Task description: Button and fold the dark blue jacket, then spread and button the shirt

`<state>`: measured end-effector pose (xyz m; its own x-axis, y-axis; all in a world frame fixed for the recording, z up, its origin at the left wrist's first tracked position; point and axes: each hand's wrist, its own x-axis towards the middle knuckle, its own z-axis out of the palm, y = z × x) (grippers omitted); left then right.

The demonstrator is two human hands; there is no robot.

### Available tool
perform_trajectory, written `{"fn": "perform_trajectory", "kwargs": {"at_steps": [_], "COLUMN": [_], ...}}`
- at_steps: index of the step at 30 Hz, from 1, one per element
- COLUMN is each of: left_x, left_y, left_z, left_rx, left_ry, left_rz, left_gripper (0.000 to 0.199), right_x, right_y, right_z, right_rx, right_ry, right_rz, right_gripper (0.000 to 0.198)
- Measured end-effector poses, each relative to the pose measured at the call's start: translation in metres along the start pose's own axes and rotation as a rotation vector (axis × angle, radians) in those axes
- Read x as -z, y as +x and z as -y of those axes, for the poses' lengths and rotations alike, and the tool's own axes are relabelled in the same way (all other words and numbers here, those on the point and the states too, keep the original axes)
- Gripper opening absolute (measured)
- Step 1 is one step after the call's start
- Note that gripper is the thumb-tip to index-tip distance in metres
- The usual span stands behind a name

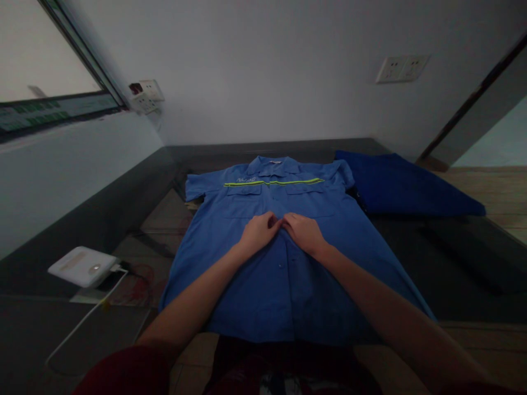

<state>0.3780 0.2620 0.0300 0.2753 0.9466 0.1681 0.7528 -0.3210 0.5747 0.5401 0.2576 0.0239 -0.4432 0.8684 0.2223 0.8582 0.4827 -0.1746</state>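
Note:
A blue short-sleeved work shirt (247,296) lies spread face up, its collar at the far end and a yellow-green stripe across the chest. My left hand (260,229) and my right hand (303,230) meet at the middle of its front placket, just below the chest pockets. The fingers of both hands are closed in a pinch on the shirt's front edges, fingertips almost touching. Whether a button sits between them is hidden. Below the hands the placket runs down to the hem, with small buttons (280,266) showing.
Folded darker blue cloth (411,184) lies at the right on the dark tabletop (453,247). To the left, a white power bank (84,266) has a white cable (86,318) plugged in. Wall sockets (402,69) are on the wall behind.

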Motion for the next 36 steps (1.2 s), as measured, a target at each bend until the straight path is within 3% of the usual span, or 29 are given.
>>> {"fn": "perform_trajectory", "kwargs": {"at_steps": [12, 21, 27, 36], "left_x": [-0.006, -0.003, -0.002, -0.004], "left_y": [0.007, 0.01, 0.013, 0.009], "left_z": [0.006, 0.009, 0.011, 0.003], "left_rx": [0.04, 0.076, 0.091, 0.153], "left_ry": [-0.064, -0.023, -0.175, -0.396], "left_rz": [0.022, 0.111, 0.195, 0.136], "left_gripper": [0.017, 0.018, 0.026, 0.032], "right_x": [-0.001, -0.007, -0.008, -0.008], "right_y": [0.001, 0.001, 0.001, 0.001], "right_z": [-0.003, -0.008, -0.009, -0.012], "right_rx": [0.07, 0.091, 0.048, 0.059], "right_ry": [0.063, 0.15, 0.204, 0.298], "right_rz": [-0.061, -0.076, -0.119, -0.189], "right_gripper": [0.018, 0.018, 0.021, 0.017]}}
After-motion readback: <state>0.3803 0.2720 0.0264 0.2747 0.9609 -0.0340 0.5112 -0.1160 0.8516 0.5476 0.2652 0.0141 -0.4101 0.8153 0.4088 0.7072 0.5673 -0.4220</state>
